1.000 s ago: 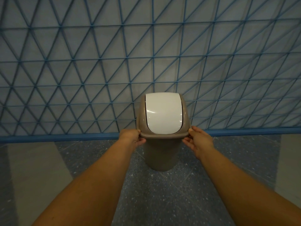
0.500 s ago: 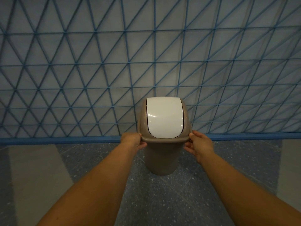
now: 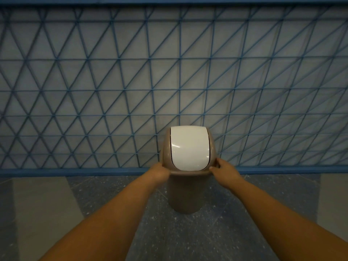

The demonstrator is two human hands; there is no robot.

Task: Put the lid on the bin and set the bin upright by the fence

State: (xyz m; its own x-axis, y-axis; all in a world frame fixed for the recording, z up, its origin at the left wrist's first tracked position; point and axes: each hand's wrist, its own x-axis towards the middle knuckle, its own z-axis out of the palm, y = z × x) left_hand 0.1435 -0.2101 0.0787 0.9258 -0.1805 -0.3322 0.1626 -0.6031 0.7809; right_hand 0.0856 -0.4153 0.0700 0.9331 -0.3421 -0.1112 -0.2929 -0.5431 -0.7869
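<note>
A taupe plastic bin (image 3: 185,194) stands upright on the floor just in front of the blue wire fence (image 3: 131,91). Its domed taupe lid (image 3: 165,147) with a white swing flap (image 3: 190,147) sits on top of the bin. My left hand (image 3: 160,171) grips the lid's rim on the left side. My right hand (image 3: 225,169) holds the rim on the right, fingers curled against it. Both forearms reach in from the bottom of the view.
The fence's blue base rail (image 3: 75,171) runs across the floor line behind the bin. The floor is dark speckled stone (image 3: 116,194) with lighter grey slabs (image 3: 43,213) at left and at the far right (image 3: 333,200).
The bin appears lower and farther away in the view, closer to the fence base, and more of the fence top shows. Both hands have stayed on the lid's rim.
</note>
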